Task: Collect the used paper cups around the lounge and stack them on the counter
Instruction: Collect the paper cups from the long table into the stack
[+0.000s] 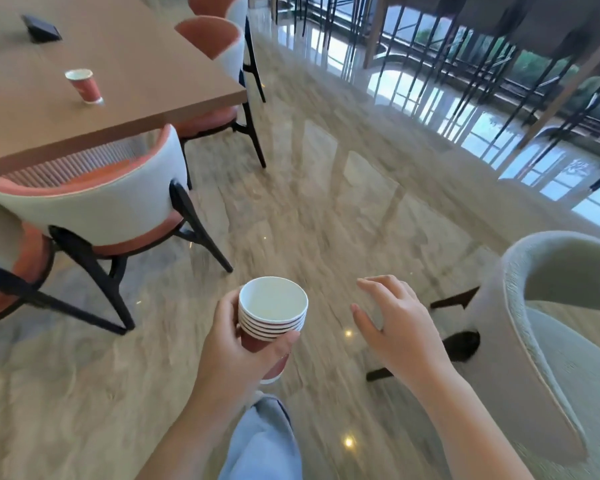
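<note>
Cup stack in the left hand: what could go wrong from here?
1. Only the left hand grips the cup stack, below the rims; the right hand is open and apart from it. A tilt could loosen the upper cups.
2. The single cup stands on the table behind a tucked-in chair; reaching over the chair may knock it over.
3. The grey chair has dark legs close on the right: a possible trip.

Low in the middle a stack of cups sits in the left hand, the right hand just to its right, apart from it. At upper left a lone cup stands upright on the worktop, a small object behind it (too blurred to identify). One chair is tucked under the worktop's near edge, and an armchair stands on the floor at far right.
</note>
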Available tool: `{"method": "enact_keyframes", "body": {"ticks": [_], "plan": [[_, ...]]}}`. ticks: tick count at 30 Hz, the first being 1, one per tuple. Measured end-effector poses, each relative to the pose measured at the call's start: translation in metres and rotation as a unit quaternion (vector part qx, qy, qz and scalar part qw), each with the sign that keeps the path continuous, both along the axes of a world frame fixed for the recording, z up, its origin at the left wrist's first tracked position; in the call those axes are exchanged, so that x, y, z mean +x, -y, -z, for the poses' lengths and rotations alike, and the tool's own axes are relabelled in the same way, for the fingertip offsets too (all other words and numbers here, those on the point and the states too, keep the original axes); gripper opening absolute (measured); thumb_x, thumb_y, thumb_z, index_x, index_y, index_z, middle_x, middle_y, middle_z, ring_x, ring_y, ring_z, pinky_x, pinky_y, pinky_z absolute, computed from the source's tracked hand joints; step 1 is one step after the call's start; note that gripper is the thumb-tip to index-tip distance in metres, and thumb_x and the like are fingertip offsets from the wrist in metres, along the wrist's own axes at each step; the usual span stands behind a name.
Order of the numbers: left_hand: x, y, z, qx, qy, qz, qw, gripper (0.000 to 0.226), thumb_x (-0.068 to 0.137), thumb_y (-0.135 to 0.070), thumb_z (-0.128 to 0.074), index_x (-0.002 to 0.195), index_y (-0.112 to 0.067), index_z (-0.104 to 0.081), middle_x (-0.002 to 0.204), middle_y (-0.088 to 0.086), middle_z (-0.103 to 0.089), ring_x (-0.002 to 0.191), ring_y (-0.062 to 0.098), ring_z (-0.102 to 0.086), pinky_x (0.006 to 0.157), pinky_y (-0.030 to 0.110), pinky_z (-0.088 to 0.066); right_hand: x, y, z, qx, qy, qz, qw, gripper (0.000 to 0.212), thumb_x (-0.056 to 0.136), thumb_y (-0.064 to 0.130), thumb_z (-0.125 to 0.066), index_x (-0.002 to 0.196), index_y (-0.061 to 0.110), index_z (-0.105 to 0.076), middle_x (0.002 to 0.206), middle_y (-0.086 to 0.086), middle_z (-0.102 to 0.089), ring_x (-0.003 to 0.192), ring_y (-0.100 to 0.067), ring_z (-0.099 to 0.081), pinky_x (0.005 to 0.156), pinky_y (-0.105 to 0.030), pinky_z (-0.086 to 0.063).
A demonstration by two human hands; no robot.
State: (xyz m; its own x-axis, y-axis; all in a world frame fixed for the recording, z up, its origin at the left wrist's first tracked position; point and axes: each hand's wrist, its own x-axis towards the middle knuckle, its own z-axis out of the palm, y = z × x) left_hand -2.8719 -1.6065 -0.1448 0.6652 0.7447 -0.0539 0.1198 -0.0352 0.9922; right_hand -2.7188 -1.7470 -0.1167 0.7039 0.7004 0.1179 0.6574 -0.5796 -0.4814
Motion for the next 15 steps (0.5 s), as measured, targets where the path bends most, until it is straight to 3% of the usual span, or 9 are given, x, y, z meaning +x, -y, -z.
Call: {"method": "enact_keyframes", "body": {"ticks": [4, 10, 15], "plan": [[0.04, -0.086, -0.012, 0.004, 0.003, 0.004, 1.0, 0.065, 0.043, -0.053, -0.079, 0.102, -0.048, -0.05, 0.102, -0.032, -0.061, 0.095, -0.009, -0.059, 0.072, 0.008, -0.048, 0.038, -0.093, -0.017, 0.018, 0.003, -0.009, 1.0, 0.035, 0.085, 0.023, -0.06, 0.117, 0.01, -0.058, 0.111, -0.003, -0.06, 0.108, -0.021, -0.051, 0.087, -0.029, -0.039], [0.093, -0.186, -0.017, 0.026, -0.003, -0.015, 1.0, 0.064, 0.043, -0.057, -0.076, 0.1, -0.05, -0.049, 0.101, -0.034, -0.06, 0.096, -0.01, -0.058, 0.074, 0.014, -0.049, 0.084, -0.18, -0.021, 0.028, 0.002, -0.013, 1.0, 0.033, 0.085, 0.022, -0.06, 0.116, 0.01, -0.059, 0.11, -0.002, -0.061, 0.106, -0.021, -0.053, 0.085, -0.032, -0.043], [0.132, -0.228, -0.001, -0.005, -0.03, -0.018, 0.999, 0.07, 0.04, -0.059, -0.076, 0.103, -0.042, -0.049, 0.105, -0.021, -0.063, 0.1, -0.002, -0.059, 0.087, 0.03, -0.05, 0.133, -0.232, -0.009, -0.003, -0.012, -0.025, 1.0, 0.034, 0.084, 0.02, -0.062, 0.115, 0.008, -0.059, 0.11, -0.004, -0.061, 0.106, -0.023, -0.054, 0.087, -0.031, -0.042]]}}
